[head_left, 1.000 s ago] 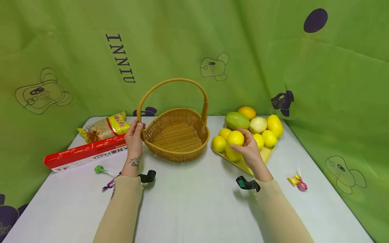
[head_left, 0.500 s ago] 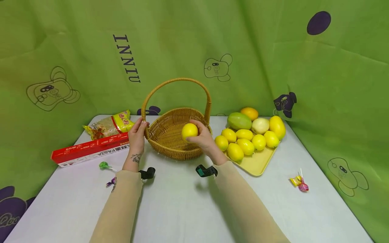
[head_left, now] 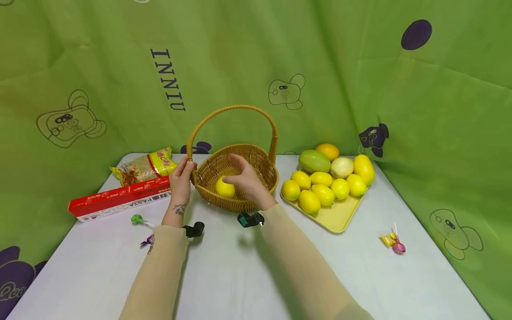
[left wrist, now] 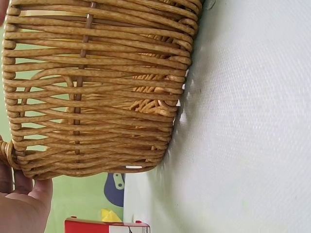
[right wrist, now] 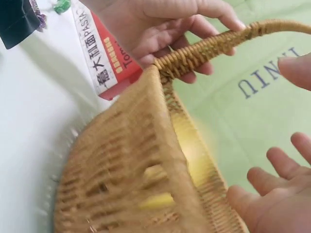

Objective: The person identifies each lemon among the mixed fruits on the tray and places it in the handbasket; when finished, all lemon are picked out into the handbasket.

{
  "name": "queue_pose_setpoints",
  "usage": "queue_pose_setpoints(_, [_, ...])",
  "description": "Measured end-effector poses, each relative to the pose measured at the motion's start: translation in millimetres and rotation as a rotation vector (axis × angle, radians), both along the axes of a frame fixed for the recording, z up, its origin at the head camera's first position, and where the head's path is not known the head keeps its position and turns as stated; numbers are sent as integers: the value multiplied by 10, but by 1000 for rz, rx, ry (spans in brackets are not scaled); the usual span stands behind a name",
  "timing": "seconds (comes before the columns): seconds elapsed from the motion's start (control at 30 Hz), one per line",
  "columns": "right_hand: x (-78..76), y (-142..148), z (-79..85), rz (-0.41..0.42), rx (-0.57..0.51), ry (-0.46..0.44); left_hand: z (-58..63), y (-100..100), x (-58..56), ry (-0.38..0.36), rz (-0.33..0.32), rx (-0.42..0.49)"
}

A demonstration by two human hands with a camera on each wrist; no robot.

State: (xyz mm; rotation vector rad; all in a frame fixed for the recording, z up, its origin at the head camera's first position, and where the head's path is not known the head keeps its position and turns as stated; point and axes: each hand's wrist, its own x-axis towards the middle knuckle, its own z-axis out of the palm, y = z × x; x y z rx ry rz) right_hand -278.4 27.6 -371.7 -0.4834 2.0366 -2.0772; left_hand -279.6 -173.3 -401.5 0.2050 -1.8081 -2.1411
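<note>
The left hand curls its grip round the arched handle of a golden-brown woven wicker basket, probably steadying it; the right hand, grip spread wide, holds nothing (the round yellow fruit is inside).

On the table stood a basket, one fruit inside; left of it lay a pasta box with a noodle bag behind; right, a tray of lemons.
</note>
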Motion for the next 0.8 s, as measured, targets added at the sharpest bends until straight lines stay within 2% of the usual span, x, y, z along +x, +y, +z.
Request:
queue_pose_setpoints(0.27, [150,588,109,-111,-189,83,0,19,7,-8,-2,-37])
queue_pose_setpoints(0.4, [226,1030,118,-223,-263,130,4,1,19,-3,-3,-46])
queue_pose_setpoints(0.6, [193,1787,-23,-458,-280,162,-21,-8,8,-2,2,-39])
queue_pose_setpoints(0.8, [105,2417,-167,-784,-301,155,-35,-1,5,11,2,-39])
